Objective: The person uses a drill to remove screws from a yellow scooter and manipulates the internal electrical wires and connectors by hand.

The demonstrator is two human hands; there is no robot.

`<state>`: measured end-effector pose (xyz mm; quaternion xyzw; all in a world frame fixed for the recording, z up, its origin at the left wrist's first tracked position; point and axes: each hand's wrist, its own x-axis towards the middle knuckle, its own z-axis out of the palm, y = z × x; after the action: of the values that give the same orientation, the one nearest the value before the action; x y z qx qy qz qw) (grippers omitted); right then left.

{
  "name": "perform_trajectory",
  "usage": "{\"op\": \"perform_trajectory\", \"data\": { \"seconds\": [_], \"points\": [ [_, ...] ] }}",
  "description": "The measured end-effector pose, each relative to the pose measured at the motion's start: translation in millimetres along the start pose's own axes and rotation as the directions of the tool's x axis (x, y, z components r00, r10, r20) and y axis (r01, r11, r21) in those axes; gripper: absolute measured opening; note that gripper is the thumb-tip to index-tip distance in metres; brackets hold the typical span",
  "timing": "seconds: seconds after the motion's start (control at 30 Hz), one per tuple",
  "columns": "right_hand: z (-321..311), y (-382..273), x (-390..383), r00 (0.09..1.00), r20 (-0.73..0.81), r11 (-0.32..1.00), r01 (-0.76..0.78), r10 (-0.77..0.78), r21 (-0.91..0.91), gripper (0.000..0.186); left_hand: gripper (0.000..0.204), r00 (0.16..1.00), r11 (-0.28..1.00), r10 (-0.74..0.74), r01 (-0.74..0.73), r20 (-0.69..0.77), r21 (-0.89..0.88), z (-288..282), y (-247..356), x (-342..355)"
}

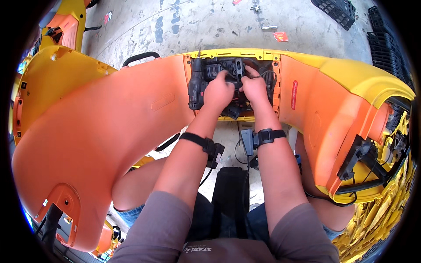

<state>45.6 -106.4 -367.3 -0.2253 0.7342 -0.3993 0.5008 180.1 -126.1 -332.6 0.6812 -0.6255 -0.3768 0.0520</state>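
Both of my hands reach into an open compartment in the middle of an orange and yellow scooter-like body. My left hand has its fingers curled down among black parts, and what they pinch is hidden. Close beside it, my right hand is closed, with a thin dark cable running from its fingers. Between the hands stands a black upright bracket with slots. A black power drill rests along the compartment's left side, bit pointing away from me.
Black plastic crates stand on the concrete floor at the far right. Stacked yellow panels lie low on the right. Another yellow and orange body is at the left. Near it, a black bar handle sticks out from the far edge.
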Motion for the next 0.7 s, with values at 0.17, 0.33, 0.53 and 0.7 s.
{"op": "perform_trajectory", "data": {
  "seconds": [0.17, 0.33, 0.53, 0.7],
  "points": [
    [-1, -4, 1, 0.999, 0.004, 0.999, -0.036, 0.036, 0.007, 0.053, 0.024, 0.983, 0.879, -0.155, 0.093, -0.097, -0.469, -14, -31, 2],
    [-1, -7, -1, 0.998, 0.019, 0.998, -0.063, 0.063, -0.003, 0.055, 0.027, 0.987, 0.781, -0.158, 0.149, 0.038, -0.607, -23, -30, 10],
    [-1, -7, -1, 0.999, 0.0, 0.999, -0.054, 0.054, 0.003, 0.052, 0.062, 0.996, 0.982, 0.056, -0.042, 0.074, -0.183, 1, -6, 17],
    [-1, -7, -1, 1.0, -0.001, 1.0, -0.003, 0.003, 0.018, 0.054, 0.078, 0.988, 0.997, 0.067, -0.06, 0.137, -0.051, 6, 3, 21]
  ]
}}
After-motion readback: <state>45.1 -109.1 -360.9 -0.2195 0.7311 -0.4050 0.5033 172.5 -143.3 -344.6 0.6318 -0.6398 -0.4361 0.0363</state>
